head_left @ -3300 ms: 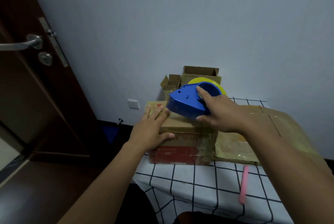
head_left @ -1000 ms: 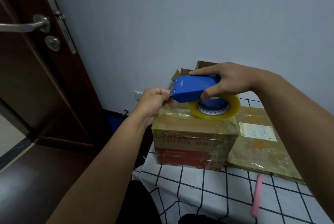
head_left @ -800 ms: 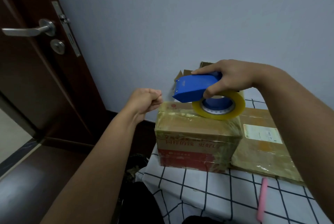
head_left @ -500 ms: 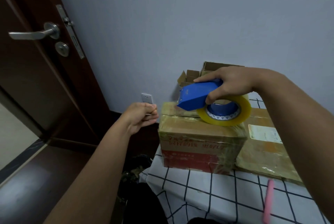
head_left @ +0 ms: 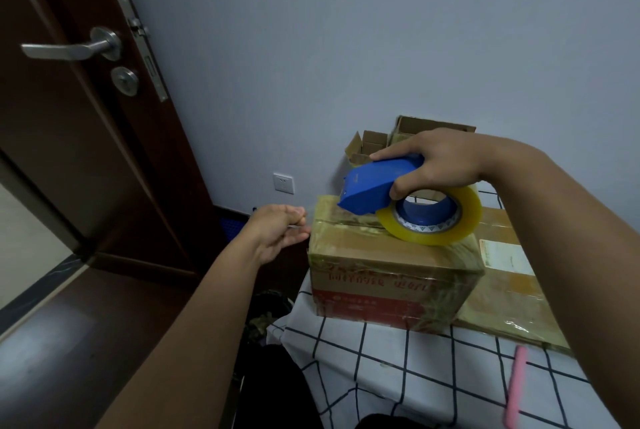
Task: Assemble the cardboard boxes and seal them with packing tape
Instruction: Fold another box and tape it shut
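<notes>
Two hands work here. The right hand (head_left: 437, 163) grips one blue tape dispenser (head_left: 379, 188) carrying one yellowish tape roll (head_left: 440, 222), resting atop the taped cardboard box (head_left: 391, 272). At the box's nine o'clock, the left hand (head_left: 277, 232) hovers with fingers loosely curled, holding nothing visible. One flattened box (head_left: 509, 290) lies at three o'clock, two open boxes (head_left: 367, 148) at twelve. One pink stick (head_left: 516, 390) lies on the checked tablecloth (head_left: 398, 376).

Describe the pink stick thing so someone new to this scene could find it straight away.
Start at the table with the black-gridded white cloth. On its near right part, in front of the flat taped box, lies the pink stick. It is the only pink, slim item; everything near it is brown cardboard.
</notes>
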